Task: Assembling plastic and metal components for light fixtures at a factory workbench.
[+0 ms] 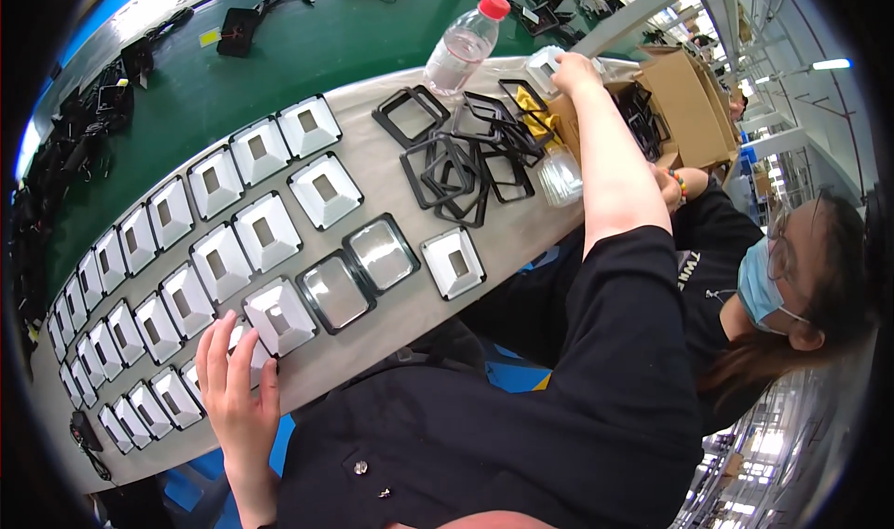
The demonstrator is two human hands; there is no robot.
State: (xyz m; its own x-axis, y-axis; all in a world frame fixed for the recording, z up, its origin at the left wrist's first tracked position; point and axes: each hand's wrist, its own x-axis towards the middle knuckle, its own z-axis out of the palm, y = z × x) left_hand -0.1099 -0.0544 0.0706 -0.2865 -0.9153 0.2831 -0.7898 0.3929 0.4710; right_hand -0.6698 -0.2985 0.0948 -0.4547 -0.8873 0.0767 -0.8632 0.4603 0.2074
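Observation:
My left hand (237, 394) is stretched out with its fingers apart, lying over a white reflector (244, 345) at the near end of several rows. These reflectors are square and funnel-shaped, with dark-cornered edges and a window in the middle, like the one (279, 317) beside my fingertips. My right hand (575, 73) reaches to the far right, its fingers closed on a white reflector (543, 63). Two black frames with clear panes (335, 291) lie between the rows and a lone reflector (453, 263). Loose black square frames (442, 170) are heaped beyond them.
A red-capped water bottle (461, 49) stands behind the frames. At the right are a stack of clear panes (561, 177) and a cardboard box (684, 110) holding black parts. A co-worker (717, 315) sits close on my right. Black corded devices (240, 31) lie on the green belt (307, 26).

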